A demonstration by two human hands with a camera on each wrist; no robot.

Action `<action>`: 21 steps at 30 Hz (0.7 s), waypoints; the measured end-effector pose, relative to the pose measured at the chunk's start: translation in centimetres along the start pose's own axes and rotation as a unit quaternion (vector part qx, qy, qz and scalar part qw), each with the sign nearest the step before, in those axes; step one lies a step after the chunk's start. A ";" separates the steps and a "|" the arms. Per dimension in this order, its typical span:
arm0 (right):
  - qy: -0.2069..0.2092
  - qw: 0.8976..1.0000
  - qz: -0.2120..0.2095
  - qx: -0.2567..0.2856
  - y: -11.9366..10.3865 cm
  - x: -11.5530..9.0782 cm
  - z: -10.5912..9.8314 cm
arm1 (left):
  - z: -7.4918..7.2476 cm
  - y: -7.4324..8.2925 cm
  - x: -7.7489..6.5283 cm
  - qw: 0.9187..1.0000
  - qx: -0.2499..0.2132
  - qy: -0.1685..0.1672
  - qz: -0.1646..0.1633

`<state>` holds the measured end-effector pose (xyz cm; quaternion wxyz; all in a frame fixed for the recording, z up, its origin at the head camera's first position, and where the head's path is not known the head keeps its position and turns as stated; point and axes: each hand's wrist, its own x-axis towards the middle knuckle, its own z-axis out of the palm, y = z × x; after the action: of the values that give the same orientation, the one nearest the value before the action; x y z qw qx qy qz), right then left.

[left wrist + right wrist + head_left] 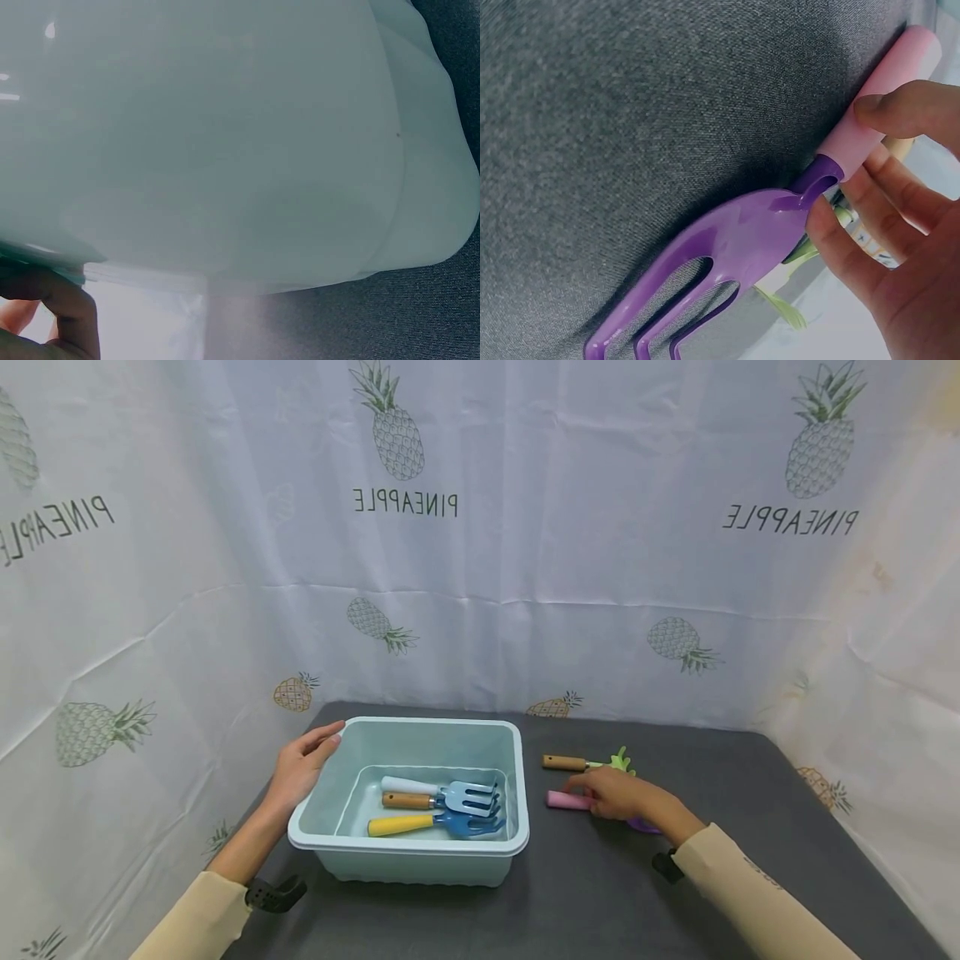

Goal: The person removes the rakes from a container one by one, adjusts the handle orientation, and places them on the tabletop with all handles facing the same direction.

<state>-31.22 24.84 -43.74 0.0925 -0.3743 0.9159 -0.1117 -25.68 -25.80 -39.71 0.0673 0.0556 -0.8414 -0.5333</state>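
My left hand [300,768] grips the left rim of a pale green plastic basin [408,845]; in the left wrist view its curled fingers [73,311] show at the basin's edge. My right hand [622,795] holds a purple garden hand fork [754,229] by its pink handle [907,64], which lies on the dark table right of the basin. The thumb is on one side of the handle, the fingers on the other, near the neck. Inside the basin lie a light blue hand fork [468,797], a wooden-handled tool [407,801] partly covered by it, and a yellow-handled blue fork [401,825].
A green hand fork [621,761] with a wooden handle [564,762] lies just behind my right hand. The dark grey table [720,760] extends to the right. White curtains [525,552] with pineapple prints enclose the back and sides.
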 end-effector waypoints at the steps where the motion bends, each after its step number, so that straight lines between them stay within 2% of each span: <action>1: -0.002 1.000 0.004 0.002 0.0 0.0 0.0 | 0.0 -0.1 0.0 1.000 0.001 0.000 0.000; 8: -0.001 1.000 0.005 0.005 -0.3 -0.1 -0.1 | 0.0 -0.3 0.0 1.000 0.002 0.002 0.010; 21: -0.029 0.995 0.081 0.048 -0.9 -0.5 -1.4 | 0.1 0.1 -0.3 1.000 -0.002 0.008 0.011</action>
<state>-30.63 24.71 -42.11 0.1452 -0.2971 0.9338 -0.1370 -25.42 -25.65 -39.69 0.0798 0.0499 -0.8406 -0.5335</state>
